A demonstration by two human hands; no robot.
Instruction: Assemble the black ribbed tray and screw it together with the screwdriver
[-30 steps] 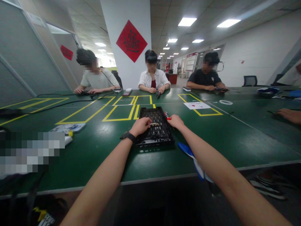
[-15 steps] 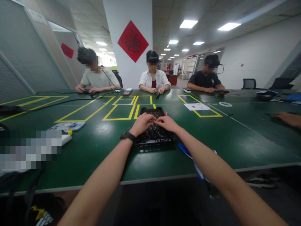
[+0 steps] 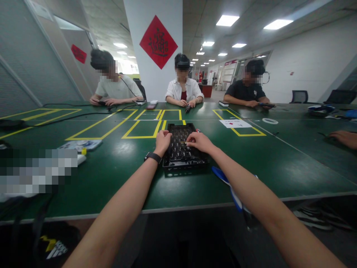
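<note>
A black tray lies on the table in front of me, with several small silver pieces standing in rows inside it. Above its middle, my right hand pinches a thin brass-coloured rod, which points left. My left hand is at the tray's left wall with its fingers curled in and thumb near the forefinger. Whatever those fingers hold, if anything, is hidden. Along the tray's near edge lie dark long parts too small to name.
A blue-and-white object lies under my right forearm. A white paper sheet and a white ring are farther right. Yellow tape lines mark the green table. Three people sit opposite; another person's hand is at right.
My hands, together over the tray before, are now apart. The left has moved to the tray's left wall; the right stays over the tray, the brass-coloured rod now showing.
</note>
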